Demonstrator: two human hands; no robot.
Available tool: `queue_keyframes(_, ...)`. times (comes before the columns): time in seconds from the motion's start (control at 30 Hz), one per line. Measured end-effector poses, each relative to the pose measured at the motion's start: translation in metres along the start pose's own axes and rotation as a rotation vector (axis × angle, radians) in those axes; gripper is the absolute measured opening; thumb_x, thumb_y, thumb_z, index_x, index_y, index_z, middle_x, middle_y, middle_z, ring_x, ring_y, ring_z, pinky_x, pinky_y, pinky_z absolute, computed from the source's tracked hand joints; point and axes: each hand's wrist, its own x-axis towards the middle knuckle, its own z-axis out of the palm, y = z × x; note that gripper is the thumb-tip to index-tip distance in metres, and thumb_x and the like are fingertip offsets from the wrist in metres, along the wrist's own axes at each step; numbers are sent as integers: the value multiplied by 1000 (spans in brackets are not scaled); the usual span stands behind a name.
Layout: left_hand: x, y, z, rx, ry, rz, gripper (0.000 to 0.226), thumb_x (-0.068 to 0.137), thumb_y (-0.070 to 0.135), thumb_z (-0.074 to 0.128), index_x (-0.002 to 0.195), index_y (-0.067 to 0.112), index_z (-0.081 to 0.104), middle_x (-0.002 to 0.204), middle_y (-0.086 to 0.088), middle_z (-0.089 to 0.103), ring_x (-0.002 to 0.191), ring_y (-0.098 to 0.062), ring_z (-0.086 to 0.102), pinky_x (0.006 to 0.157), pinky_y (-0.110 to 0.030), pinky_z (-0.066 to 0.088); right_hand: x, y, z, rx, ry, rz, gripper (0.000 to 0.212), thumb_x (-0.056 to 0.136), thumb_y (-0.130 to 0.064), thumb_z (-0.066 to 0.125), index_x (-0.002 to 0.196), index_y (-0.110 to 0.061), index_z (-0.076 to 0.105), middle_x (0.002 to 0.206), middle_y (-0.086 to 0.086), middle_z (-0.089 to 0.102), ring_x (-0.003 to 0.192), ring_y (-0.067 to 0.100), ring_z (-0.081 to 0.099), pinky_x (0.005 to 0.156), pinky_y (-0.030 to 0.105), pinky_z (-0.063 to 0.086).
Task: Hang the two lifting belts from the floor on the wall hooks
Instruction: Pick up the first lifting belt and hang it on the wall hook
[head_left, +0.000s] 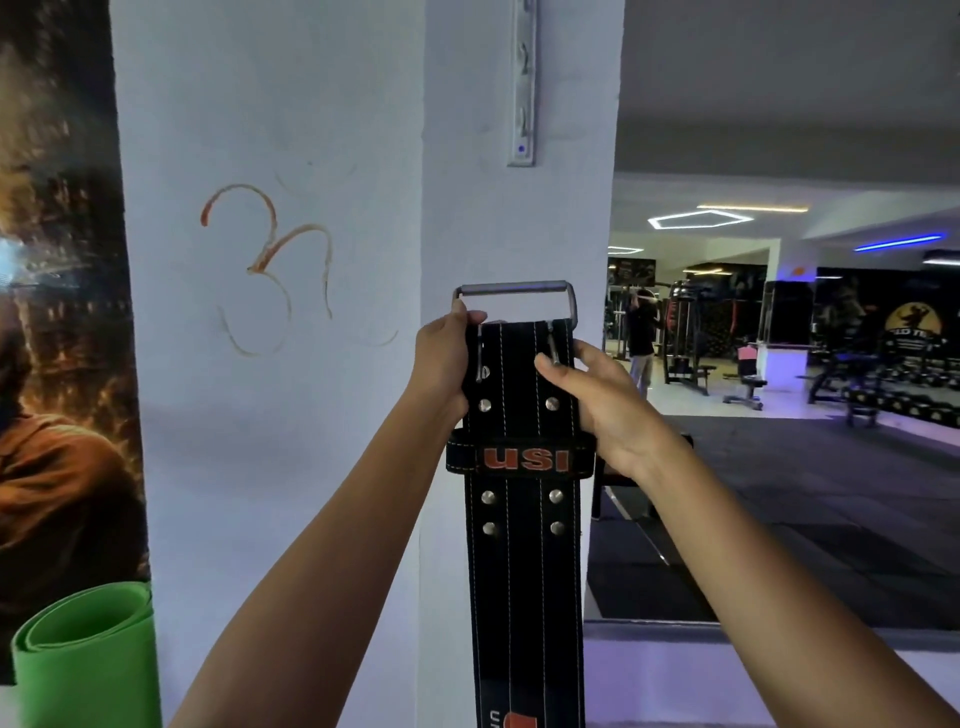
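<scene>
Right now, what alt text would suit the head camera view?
Two bare hands, left hand and right hand, hold a black lifting belt upright by its buckle end, below a wall hook rack on a white pillar.

both bare forearms raised forward and up, converging. left hand (441, 364) curled closed around left edge of black stitched leather lifting belt (522, 499), thumb on front. right hand (597, 400) clasping right edge, fingers across front.
</scene>
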Motion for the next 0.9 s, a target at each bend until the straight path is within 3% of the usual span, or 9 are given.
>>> queue_keyframes(0.13, 10, 2, 1, 15, 29, 123, 35, 99, 33, 37, 73, 16, 54, 87, -12, 64, 75, -24, 59, 80, -39, 51, 17, -24, 2, 274, -128, 9, 30, 83, -18, 45, 110, -11, 57, 99, 8, 60, 89, 22, 60, 79, 38, 48)
queue_keyframes(0.17, 14, 4, 3, 23, 40, 156, 36, 99, 33, 36, 72, 16, 53, 86, -11, 63, 75, -24, 58, 80, -40, 50, 25, -30, 5, 232, -70, -3, 30, 89, -26, 43, 113, -12, 54, 102, 8, 59, 93, 22, 59, 82, 38, 48)
queue_keyframes(0.23, 26, 12, 10, 25, 70, 216, 36, 99, 33, 35, 70, 17, 52, 85, -11, 62, 76, -24, 56, 79, -41, 49, 44, -42, 20, -134, 154, -54, 46, 93, -48, 35, 116, -10, 50, 108, 11, 59, 100, 22, 58, 89, 39, 48)
queue_keyframes(0.3, 43, 20, 16, 44, 113, 257, 36, 98, 34, 34, 70, 18, 51, 86, -11, 60, 77, -25, 54, 76, -41, 48, 64, -41, 37, -342, 370, -179, 47, 92, -55, 31, 98, -11, 47, 85, 4, 54, 80, 14, 55, 71, 33, 49)
queue_keyframes(0.47, 57, 22, 22, 104, 161, 356, 37, 99, 33, 32, 69, 20, 49, 71, 0, 50, 75, -20, 48, 74, -35, 41, 83, -36, 47, -356, 570, -328, 33, 96, -43, 32, 89, -13, 44, 63, -2, 41, 59, 16, 45, 67, 47, 49)
queue_keyframes(0.57, 85, 36, 32, 133, 136, 419, 37, 99, 30, 31, 69, 20, 49, 70, 2, 48, 72, -18, 46, 73, -33, 39, 107, -47, 45, -365, 630, -420, 34, 98, -39, 30, 89, -10, 45, 61, -3, 41, 54, 12, 42, 58, 38, 46)
queue_keyframes(0.67, 117, 60, 55, 144, 114, 464, 37, 99, 30, 31, 69, 20, 48, 70, 3, 46, 73, -18, 46, 72, -35, 39, 145, -72, 34, -392, 709, -509, 36, 99, -35, 26, 85, -8, 46, 62, -5, 42, 55, 8, 41, 48, 24, 31)
queue_keyframes(0.83, 169, 88, 85, 112, 146, 490, 36, 98, 31, 32, 69, 18, 49, 82, -3, 52, 80, -22, 49, 83, -43, 47, 202, -101, 16, -408, 745, -539, 40, 100, -35, 24, 82, -7, 46, 63, -3, 43, 57, 13, 42, 48, 29, 29)
queue_keyframes(0.9, 188, 97, 95, 100, 162, 497, 36, 99, 31, 33, 70, 15, 49, 78, -3, 52, 76, -22, 49, 77, -43, 47, 223, -110, 10, -409, 738, -556, 40, 100, -36, 23, 85, -7, 48, 69, 1, 48, 62, 16, 46, 52, 30, 31)
